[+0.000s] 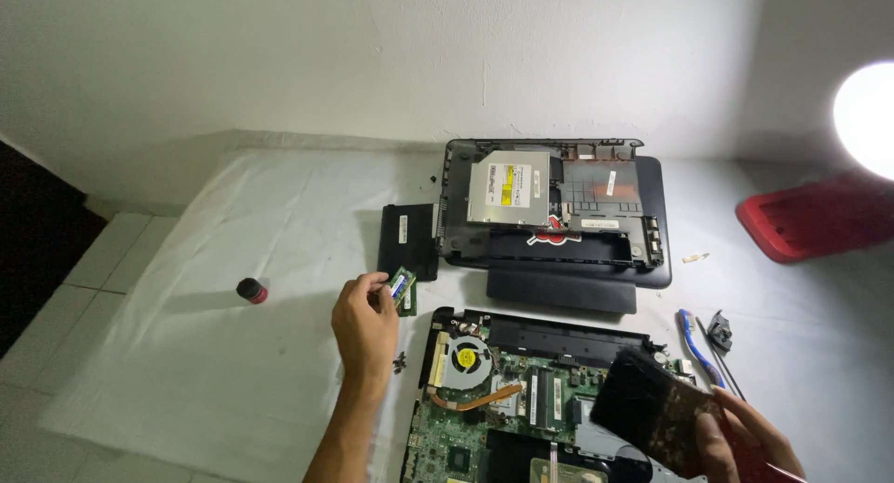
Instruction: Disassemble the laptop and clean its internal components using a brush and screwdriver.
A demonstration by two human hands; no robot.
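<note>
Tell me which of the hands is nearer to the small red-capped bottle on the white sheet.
Left. The left hand, holding a green memory module, is just right of the bottle. The right hand is far off at the lower right, holding a dark drive.

White plaster wall (372,54); white sheet (186,371) spread over pale tiled floor (102,259); bright round lamp (866,115) at right

I count two hands, my left hand (365,326) and right hand (745,443), one green memory module (403,288), one opened laptop base with exposed green circuit board (507,399), one black detached laptop bottom shell (555,209), one red-capped small bottle (252,290), one red plastic tray (812,217).
</note>
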